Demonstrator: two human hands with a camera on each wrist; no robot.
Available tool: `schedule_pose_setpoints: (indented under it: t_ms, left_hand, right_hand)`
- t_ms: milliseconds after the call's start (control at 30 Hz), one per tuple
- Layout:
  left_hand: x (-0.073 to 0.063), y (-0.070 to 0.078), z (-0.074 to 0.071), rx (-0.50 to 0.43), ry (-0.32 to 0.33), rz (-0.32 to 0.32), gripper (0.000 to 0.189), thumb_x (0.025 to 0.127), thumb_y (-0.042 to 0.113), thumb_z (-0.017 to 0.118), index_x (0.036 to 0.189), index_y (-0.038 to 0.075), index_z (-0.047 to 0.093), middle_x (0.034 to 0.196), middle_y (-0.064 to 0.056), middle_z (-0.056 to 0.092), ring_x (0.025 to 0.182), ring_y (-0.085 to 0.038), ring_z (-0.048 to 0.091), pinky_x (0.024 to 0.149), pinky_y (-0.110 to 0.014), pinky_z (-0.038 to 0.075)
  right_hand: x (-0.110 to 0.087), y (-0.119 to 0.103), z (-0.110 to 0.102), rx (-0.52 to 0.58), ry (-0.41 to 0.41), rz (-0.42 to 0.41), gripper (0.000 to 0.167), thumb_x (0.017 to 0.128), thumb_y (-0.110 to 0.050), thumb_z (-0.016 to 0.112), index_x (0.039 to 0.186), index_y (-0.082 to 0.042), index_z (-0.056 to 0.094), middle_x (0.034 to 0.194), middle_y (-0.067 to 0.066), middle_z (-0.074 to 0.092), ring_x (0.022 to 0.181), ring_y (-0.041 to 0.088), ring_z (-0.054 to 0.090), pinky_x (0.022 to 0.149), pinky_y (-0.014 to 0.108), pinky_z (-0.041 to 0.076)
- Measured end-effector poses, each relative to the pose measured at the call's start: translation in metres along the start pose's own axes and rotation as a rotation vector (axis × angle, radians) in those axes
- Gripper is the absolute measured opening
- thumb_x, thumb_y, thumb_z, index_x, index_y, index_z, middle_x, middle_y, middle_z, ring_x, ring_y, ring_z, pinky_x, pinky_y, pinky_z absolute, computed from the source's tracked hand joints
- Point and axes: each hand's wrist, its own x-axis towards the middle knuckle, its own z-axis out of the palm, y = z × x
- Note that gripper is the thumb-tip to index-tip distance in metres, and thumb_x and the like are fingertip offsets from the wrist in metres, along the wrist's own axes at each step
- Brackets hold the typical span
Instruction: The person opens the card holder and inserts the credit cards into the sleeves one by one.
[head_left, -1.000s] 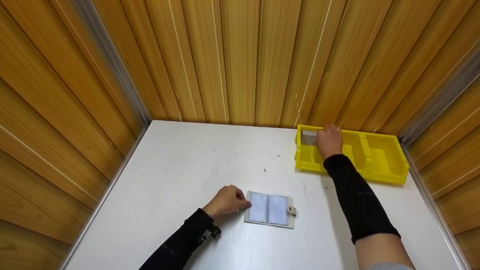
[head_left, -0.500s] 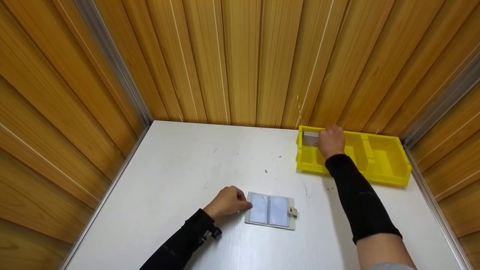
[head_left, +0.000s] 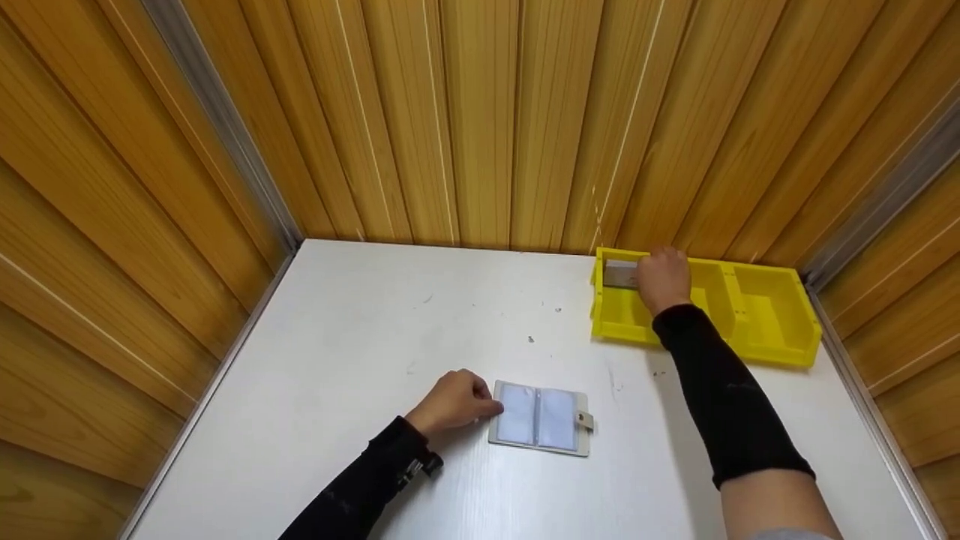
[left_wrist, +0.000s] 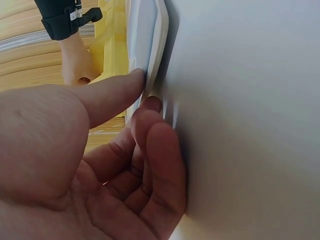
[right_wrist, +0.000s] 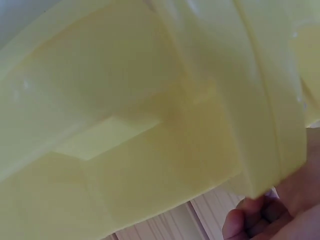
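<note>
A small pale card holder (head_left: 556,420) lies spread open on the white table, showing clear sleeves and a snap tab (head_left: 585,421) on its right side. My left hand (head_left: 451,401) pinches its left edge; the left wrist view shows the thumb (left_wrist: 117,95) on top and curled fingers at the edge. At the back right, my right hand (head_left: 664,279) reaches into the left compartment of a yellow bin (head_left: 619,319). Beside it there is a flat greyish-white piece (head_left: 619,275). The right fingers (right_wrist: 257,215) look curled, but what they touch is mostly hidden.
The bin's right compartment (head_left: 769,315) stands near the right wall. Wood-patterned panels (head_left: 480,127) enclose the white table (head_left: 360,315) at the back and both sides. Small dark marks dot the tabletop.
Both hands stay nearly in place. The right hand shifts very slightly within the bin, and the greyish-white piece beside it appears a little changed in angle. The card holder stays put.
</note>
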Motion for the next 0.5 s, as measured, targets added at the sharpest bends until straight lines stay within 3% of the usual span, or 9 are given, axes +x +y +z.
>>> schedule_pose_setpoints:
  t_ms: [200, 267, 500]
  left_hand:
    - [-0.001, 0.000, -0.003, 0.000, 0.006, -0.009, 0.021, 0.092, 0.029, 0.085, 0.080, 0.014, 0.080, 0.068, 0.010, 0.065, 0.060, -0.006, 0.055, 0.057, -0.023, 0.044]
    - [-0.002, 0.001, -0.004, 0.003, 0.009, -0.010, 0.021, 0.093, 0.029, 0.085, 0.080, 0.013, 0.080, 0.068, 0.010, 0.065, 0.060, -0.006, 0.055, 0.057, -0.023, 0.044]
    - [-0.003, 0.000, -0.004, 0.014, -0.003, -0.014, 0.022, 0.093, 0.029, 0.085, 0.079, 0.014, 0.078, 0.067, 0.010, 0.064, 0.061, -0.007, 0.056, 0.058, -0.024, 0.045]
  right_hand:
    - [0.003, -0.005, -0.017, 0.052, -0.069, 0.026, 0.024, 0.103, -0.012, 0.075, 0.104, 0.011, 0.080, 0.101, 0.028, 0.073, 0.104, 0.046, 0.066, 0.101, 0.061, 0.053]
    - [0.003, -0.006, -0.023, 0.073, -0.077, 0.018, 0.021, 0.103, -0.009, 0.073, 0.103, 0.012, 0.079, 0.099, 0.028, 0.074, 0.101, 0.046, 0.068, 0.100, 0.062, 0.054]
    - [-0.002, 0.000, -0.039, 0.207, -0.050, -0.006, 0.018, 0.101, 0.000, 0.068, 0.092, 0.011, 0.079, 0.080, 0.025, 0.074, 0.076, 0.040, 0.070, 0.079, 0.058, 0.060]
